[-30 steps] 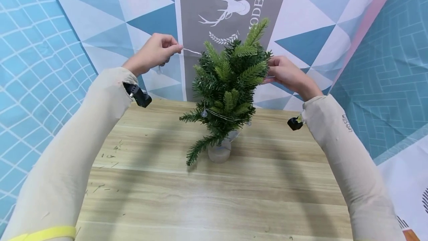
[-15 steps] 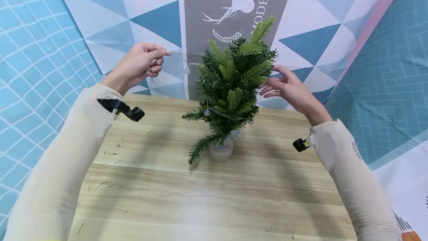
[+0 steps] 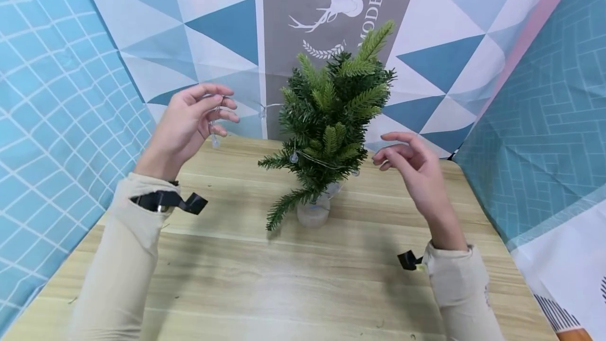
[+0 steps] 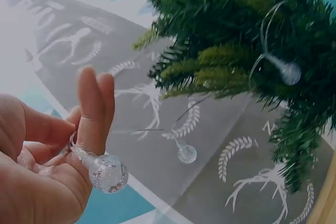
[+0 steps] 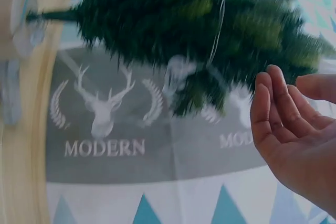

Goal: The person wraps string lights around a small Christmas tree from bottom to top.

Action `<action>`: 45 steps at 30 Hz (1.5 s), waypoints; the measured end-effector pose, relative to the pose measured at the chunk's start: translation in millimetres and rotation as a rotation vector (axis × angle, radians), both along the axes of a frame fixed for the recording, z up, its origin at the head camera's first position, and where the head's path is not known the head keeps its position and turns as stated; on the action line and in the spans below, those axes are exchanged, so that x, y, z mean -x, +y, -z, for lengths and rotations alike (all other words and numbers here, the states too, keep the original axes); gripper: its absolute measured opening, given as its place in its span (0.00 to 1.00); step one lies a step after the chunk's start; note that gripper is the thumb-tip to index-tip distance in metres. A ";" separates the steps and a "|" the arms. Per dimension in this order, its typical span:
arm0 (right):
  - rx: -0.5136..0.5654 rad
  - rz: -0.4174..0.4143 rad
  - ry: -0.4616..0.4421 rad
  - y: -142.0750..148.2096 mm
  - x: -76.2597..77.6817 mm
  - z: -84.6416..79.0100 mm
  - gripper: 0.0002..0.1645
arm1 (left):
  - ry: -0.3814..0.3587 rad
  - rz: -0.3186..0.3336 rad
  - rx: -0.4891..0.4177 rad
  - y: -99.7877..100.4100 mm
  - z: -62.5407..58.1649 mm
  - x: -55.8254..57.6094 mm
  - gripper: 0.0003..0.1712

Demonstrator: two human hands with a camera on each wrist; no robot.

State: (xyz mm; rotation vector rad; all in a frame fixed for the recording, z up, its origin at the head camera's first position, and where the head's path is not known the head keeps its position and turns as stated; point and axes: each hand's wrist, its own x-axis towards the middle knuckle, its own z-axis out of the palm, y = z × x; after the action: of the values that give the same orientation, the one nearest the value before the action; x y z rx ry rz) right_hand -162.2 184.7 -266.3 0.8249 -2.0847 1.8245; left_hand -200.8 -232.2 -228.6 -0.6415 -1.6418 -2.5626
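Note:
A small artificial Christmas tree [image 3: 333,107] stands on the wooden table in a pale round base [image 3: 313,216]. A clear string light wraps its lower branches, with a round bulb [image 3: 293,157] at the front. To the tree's left, my left hand [image 3: 182,122] pinches the wire between thumb and finger. One clear bulb [image 4: 108,173] hangs just below that pinch. Another bulb [image 4: 186,153] dangles on the wire between hand and tree. My right hand [image 3: 418,172] hovers to the right of the tree, fingers loosely bent, holding nothing. The wire behind the tree is hidden.
Behind the tree hangs a patterned cloth [image 3: 222,30] with triangles and a deer print. Blue grid cloth [image 3: 52,93] borders the left, and blue cloth [image 3: 554,114] the right. The wooden table [image 3: 265,283] carries a few loose green needle bits.
My left hand has moved left and down, drawing the wire away from the tree. My right hand has left the tree's right side and come down toward me.

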 end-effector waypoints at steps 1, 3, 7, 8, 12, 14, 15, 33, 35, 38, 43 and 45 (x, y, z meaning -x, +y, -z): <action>-0.003 0.001 0.014 -4.3 -4.4 1.1 0.17 | 0.013 0.001 -0.015 2.0 3.2 -2.8 0.12; -0.016 0.001 0.039 -13.4 -12.1 2.7 0.16 | 0.035 -0.001 -0.036 6.2 8.6 -8.3 0.12; -0.053 -0.004 0.070 -31.3 -23.1 3.5 0.15 | 0.065 -0.025 -0.053 15.3 15.3 -20.2 0.12; -0.060 -0.008 0.077 -35.5 -24.9 3.7 0.15 | 0.073 -0.034 -0.050 17.8 16.4 -23.4 0.12; -0.076 -0.027 0.089 -51.4 -29.0 4.4 0.15 | 0.091 -0.082 -0.020 29.0 19.6 -35.7 0.14; -0.077 -0.034 0.097 -58.6 -29.7 5.4 0.15 | 0.096 -0.105 0.005 35.0 20.6 -41.4 0.14; -0.076 -0.038 0.099 -61.9 -29.9 6.0 0.14 | 0.095 -0.114 0.012 38.0 20.9 -44.2 0.15; -0.169 -0.232 0.020 -112.6 -50.3 18.6 0.16 | 0.155 -0.106 0.154 91.6 21.1 -89.1 0.14; -0.207 -0.230 0.010 -119.0 -52.3 21.0 0.17 | 0.156 -0.105 0.151 97.4 21.4 -91.8 0.15; -0.203 -0.245 -0.047 -126.8 -54.4 25.3 0.18 | 0.157 -0.113 0.177 105.4 22.8 -94.9 0.16; -0.037 -0.274 -0.121 -131.4 -55.1 27.4 0.15 | 0.227 -0.117 0.227 116.4 24.7 -97.8 0.17; 0.005 -0.273 -0.120 -128.6 -54.0 26.8 0.11 | 0.278 -0.108 0.230 119.5 25.0 -97.9 0.17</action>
State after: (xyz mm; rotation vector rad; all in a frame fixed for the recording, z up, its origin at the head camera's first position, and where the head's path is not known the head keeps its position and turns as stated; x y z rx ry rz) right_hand -108.1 56.1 -293.1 1.0686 -2.1258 2.0622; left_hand -102.9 -112.6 -253.6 -0.8527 -1.8275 -2.1164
